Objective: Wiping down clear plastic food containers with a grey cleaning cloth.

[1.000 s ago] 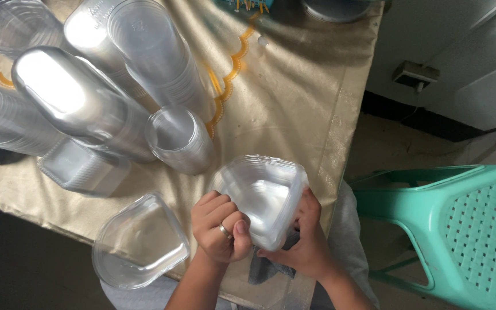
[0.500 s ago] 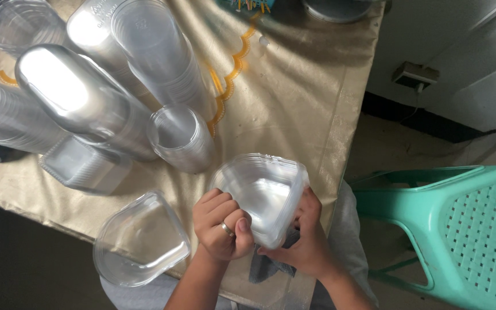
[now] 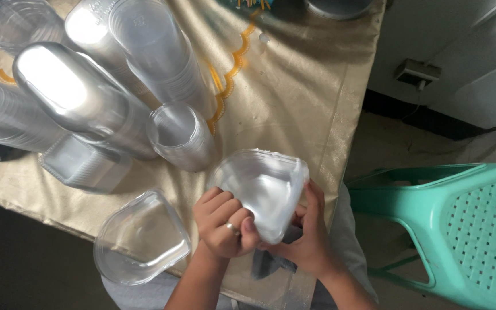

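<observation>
Both hands, left [image 3: 222,225] and right [image 3: 311,235], grip one clear tub [image 3: 262,192] at lower centre; looks mid-separating, next needs a careful peel.

Clear plastic packaging containers crowd the table [image 3: 294,97] with the gold cloth: tall nested stacks of clear tubs [image 3: 156,51] lie tipped across its far left corner, a shorter stack of round cups [image 3: 182,135] rests near the middle, and a flat rectangular lidded tray [image 3: 81,163] sits toward the left edge. One clear container with rounded corners [image 3: 142,238] lies open side up at the near edge, overhanging it slightly. Another of the same shape and colourless plastic [image 3: 265,192] is gripped by the left hand [image 3: 222,224] and right hand [image 3: 308,235] above the near edge, tilted.
</observation>
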